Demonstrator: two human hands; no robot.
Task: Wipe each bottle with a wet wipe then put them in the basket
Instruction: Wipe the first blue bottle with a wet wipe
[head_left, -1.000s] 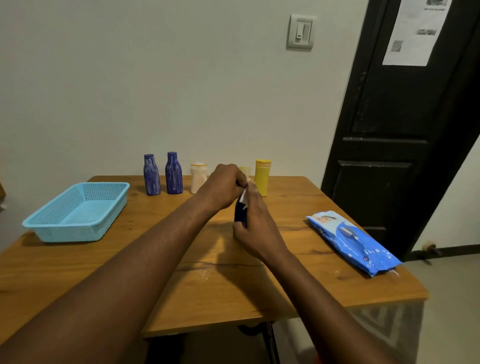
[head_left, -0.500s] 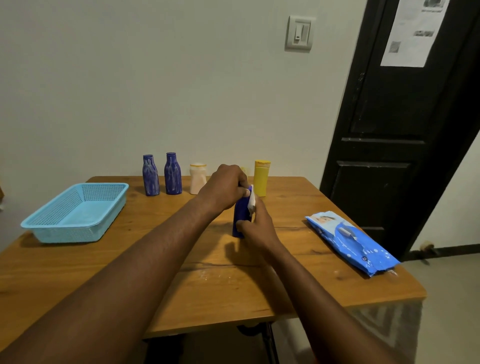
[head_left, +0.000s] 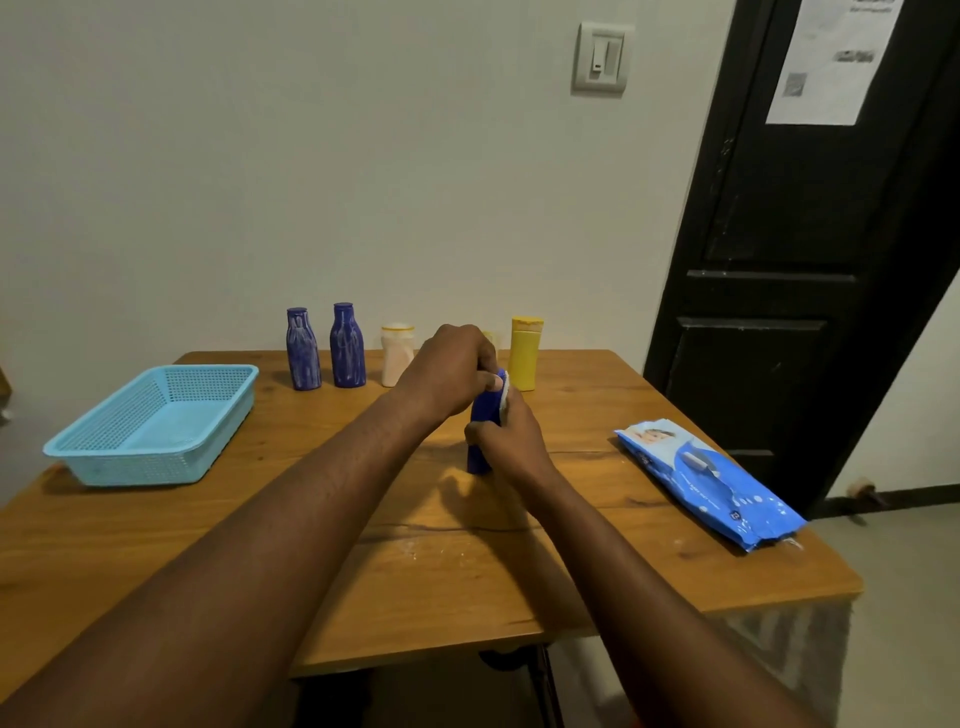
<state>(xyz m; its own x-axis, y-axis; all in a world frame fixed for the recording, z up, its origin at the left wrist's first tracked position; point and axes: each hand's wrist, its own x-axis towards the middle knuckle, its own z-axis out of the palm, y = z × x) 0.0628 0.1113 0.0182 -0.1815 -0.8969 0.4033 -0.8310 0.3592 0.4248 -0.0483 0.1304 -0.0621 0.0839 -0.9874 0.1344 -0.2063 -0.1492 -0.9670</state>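
Blue bottle (head_left: 479, 441): upright at the middle of the table (head_left: 415, 571), held between both hands.
Left hand (head_left: 452, 366): curled round the bottle's top.
Right hand (head_left: 514, 441): wrapped round its side, pressing a white wet wipe (head_left: 504, 395) against it.
Basket (head_left: 140, 467): far left, well apart.
Back row: two blue bottles (head_left: 303, 349), white bottle (head_left: 397, 356), yellow bottle (head_left: 525, 353).
Wipes pack (head_left: 711, 483): lying at right.

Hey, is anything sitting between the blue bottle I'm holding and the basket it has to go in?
Nothing visible does. Between the blue bottle and the basket there is only bare table. The nearest other bottle stands farther back, off that line.
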